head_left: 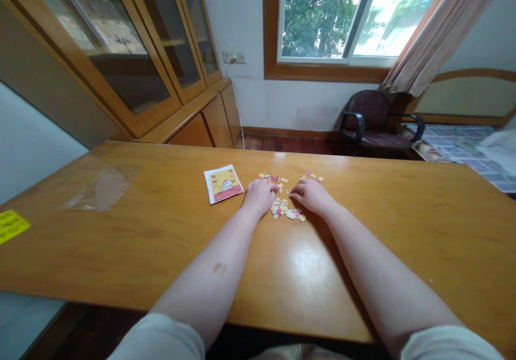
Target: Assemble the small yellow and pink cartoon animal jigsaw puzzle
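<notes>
Small jigsaw puzzle pieces (279, 209) in cream, pink and yellow lie in a loose pile on the wooden table, between and just in front of my wrists. More lie beyond my hands. My left hand (261, 194) rests at the pile's left side, its fingers curled inward beside some pieces; what they may hold is too small to make out. From the right, my right hand (312, 194) pinches a small puzzle piece (288, 192) at its fingertips. Left of my left hand lies a picture card (223, 184) with a white animal on yellow and pink.
A clear plastic bag (107, 188) lies on the table (169, 231) at the left, and a yellow label (13, 225) sits near its left edge. Behind are a glass-doored cabinet (177, 99), a window (322, 21), an armchair (368, 115) and a bed (455, 139).
</notes>
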### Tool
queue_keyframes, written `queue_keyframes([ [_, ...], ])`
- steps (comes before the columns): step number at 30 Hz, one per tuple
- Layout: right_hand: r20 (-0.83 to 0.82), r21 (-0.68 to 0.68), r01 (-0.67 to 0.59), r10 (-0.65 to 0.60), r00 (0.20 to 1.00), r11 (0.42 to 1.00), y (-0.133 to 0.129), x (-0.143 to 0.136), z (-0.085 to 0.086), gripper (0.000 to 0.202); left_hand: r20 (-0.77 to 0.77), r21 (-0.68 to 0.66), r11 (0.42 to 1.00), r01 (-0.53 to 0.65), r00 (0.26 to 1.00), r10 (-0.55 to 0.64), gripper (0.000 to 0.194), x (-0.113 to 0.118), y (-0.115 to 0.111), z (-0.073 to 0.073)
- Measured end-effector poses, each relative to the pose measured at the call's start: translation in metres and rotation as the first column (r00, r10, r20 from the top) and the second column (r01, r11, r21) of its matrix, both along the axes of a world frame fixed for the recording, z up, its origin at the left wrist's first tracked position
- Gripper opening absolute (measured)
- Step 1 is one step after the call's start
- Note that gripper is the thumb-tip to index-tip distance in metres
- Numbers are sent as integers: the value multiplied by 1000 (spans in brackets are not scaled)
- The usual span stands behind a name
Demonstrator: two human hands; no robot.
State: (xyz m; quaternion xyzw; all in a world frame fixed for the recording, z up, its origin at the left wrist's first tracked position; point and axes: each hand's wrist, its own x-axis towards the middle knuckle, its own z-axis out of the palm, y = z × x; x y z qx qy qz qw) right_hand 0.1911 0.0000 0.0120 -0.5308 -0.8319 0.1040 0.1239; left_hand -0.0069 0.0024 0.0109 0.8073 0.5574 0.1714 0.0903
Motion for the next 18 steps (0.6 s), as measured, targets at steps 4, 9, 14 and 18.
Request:
queue_keyframes([
  [4, -10, 60, -60, 61, 998, 996, 0, 1, -1, 25, 74, 2, 986, 167, 983, -167, 33, 1, -1, -1],
  [9, -94, 22, -224, 225, 970, 974, -4, -1, 2, 30, 59, 12, 979, 202, 978, -202, 33, 1, 1, -7],
  [14, -25, 34, -144, 145, 989, 989, -4, -1, 2, 30, 48, 35, 997, 73, 996, -75, 33, -2, 3, -7],
  [18, 3, 53, -90, 90, 996, 995, -5, -1, 3, 29, 21, 7, 998, 62, 998, -62, 31, -2, 3, -4],
])
